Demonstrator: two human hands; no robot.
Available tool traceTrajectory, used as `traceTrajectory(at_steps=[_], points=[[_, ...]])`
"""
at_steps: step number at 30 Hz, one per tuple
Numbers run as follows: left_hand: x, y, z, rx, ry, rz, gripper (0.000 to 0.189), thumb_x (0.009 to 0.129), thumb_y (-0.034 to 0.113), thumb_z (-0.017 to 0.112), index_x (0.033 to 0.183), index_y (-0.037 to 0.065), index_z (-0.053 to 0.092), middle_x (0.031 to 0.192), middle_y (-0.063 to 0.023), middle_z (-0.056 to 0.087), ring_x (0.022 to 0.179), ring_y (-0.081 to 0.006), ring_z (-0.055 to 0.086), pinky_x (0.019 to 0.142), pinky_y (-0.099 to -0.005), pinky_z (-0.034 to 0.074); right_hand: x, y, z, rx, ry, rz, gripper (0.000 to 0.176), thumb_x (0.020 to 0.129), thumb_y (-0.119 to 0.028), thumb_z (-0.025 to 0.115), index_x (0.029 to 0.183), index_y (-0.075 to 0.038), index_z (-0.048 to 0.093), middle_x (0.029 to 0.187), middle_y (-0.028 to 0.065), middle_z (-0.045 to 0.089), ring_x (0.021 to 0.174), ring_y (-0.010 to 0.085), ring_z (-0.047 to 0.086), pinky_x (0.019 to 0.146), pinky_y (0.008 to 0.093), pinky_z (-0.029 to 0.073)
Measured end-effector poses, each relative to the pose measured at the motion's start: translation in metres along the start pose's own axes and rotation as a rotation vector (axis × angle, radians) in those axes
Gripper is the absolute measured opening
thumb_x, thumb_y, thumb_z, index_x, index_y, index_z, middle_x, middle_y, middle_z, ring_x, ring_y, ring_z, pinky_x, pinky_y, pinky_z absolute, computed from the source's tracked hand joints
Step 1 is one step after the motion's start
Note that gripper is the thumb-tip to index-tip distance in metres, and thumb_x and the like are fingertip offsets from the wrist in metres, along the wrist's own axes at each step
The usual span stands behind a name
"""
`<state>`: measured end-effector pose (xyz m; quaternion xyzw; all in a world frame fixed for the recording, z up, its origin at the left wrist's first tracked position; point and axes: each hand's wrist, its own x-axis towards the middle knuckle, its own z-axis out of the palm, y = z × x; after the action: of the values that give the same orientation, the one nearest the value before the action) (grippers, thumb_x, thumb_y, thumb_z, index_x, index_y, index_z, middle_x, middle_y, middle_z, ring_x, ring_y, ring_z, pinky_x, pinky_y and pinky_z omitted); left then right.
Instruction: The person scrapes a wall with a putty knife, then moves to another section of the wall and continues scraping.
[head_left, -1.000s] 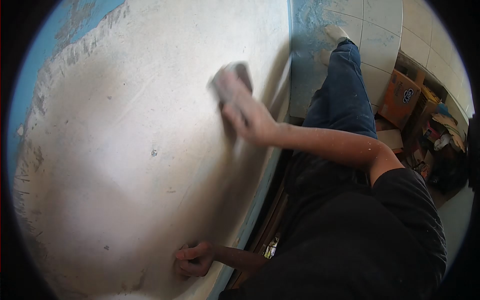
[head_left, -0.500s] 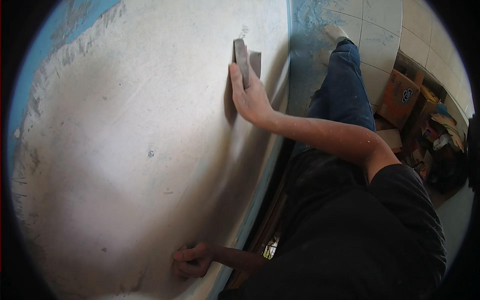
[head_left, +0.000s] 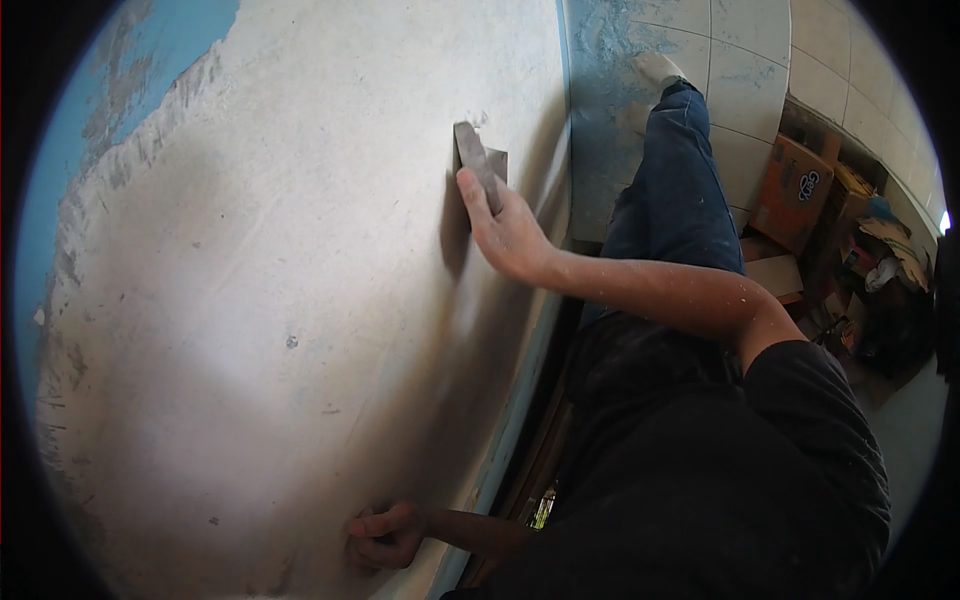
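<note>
Sanding block (head_left: pixel 476 160) pinched in right fingers (head_left: pixel 472 188) presses patchy plastered wall (head_left: pixel 250 250); left fingers (head_left: pixel 378 526) curled.

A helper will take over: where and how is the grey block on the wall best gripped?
Probably grip the grey block by its long narrow edges, coming from the room side with the palm facing the wall. It lies against the wall, so only its back and edges are free; the right hand pinches it this way, thumb along one edge.
</note>
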<state>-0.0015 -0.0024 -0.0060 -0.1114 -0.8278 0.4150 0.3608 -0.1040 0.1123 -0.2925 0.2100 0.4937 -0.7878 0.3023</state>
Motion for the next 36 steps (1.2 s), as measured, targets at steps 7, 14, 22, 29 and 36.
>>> traceTrajectory(at_steps=[7, 14, 22, 29, 36], points=[[0.000, 0.001, 0.002, -0.014, -0.013, 0.022, 0.038, 0.090, 0.015, 0.058, 0.052, 0.010, 0.050, 0.051, -0.0026, 0.048, 0.047, -0.0224, 0.046, 0.052, -0.0369, 0.033, 0.026, 0.006, 0.002, 0.006, 0.131, 0.041, 0.069, 0.102, -0.041, 0.033, 0.150, 0.002, 0.008, 0.140, 0.0356, 0.037, 0.131, 0.0475, 0.037, 0.112, 0.0417, 0.028], [-0.004, 0.029, 0.010, -0.066, -0.119, 0.147, 0.032, 0.089, 0.020, 0.056, 0.059, 0.011, 0.051, 0.056, -0.0022, 0.050, 0.048, -0.0225, 0.047, 0.054, -0.0381, 0.033, 0.051, 0.029, -0.012, -0.069, 0.279, -0.029, 0.066, 0.099, -0.054, 0.035, 0.119, 0.007, 0.051, 0.085, 0.0205, 0.060, 0.077, 0.0287, 0.058, 0.079, 0.0384, 0.046], [-0.088, 0.132, 0.048, -0.565, -0.583, 0.059, 0.013, 0.078, 0.027, 0.067, 0.068, 0.020, 0.062, 0.068, 0.0014, 0.057, 0.075, -0.0213, 0.054, 0.070, -0.0400, 0.039, 0.027, 0.003, -0.047, -0.075, 0.027, 0.056, 0.064, 0.098, -0.056, 0.038, 0.110, 0.004, 0.055, 0.083, 0.0206, 0.060, 0.085, 0.0292, 0.059, 0.081, 0.0422, 0.046], [-0.120, 0.266, 0.074, -1.203, -1.140, -0.582, 0.017, 0.087, 0.021, 0.065, 0.089, 0.004, 0.065, 0.082, -0.0116, 0.061, 0.082, -0.0283, 0.058, 0.078, -0.0406, 0.044, 0.054, 0.012, -0.051, 0.004, 0.173, 0.126, 0.058, 0.098, -0.052, 0.043, 0.101, 0.004, 0.057, 0.080, 0.0186, 0.060, 0.079, 0.0255, 0.059, 0.075, 0.0394, 0.046], [-0.161, 0.412, 0.072, -1.312, -1.363, -0.605, 0.031, 0.085, 0.026, 0.066, 0.108, 0.006, 0.057, 0.093, -0.0121, 0.057, 0.090, -0.0287, 0.055, 0.082, -0.0428, 0.041, 0.049, 0.025, -0.035, 0.063, 0.115, -0.058, 0.062, 0.101, -0.034, 0.042, 0.144, 0.006, 0.025, 0.140, 0.0323, 0.038, 0.132, 0.0429, 0.038, 0.108, 0.0388, 0.032]])
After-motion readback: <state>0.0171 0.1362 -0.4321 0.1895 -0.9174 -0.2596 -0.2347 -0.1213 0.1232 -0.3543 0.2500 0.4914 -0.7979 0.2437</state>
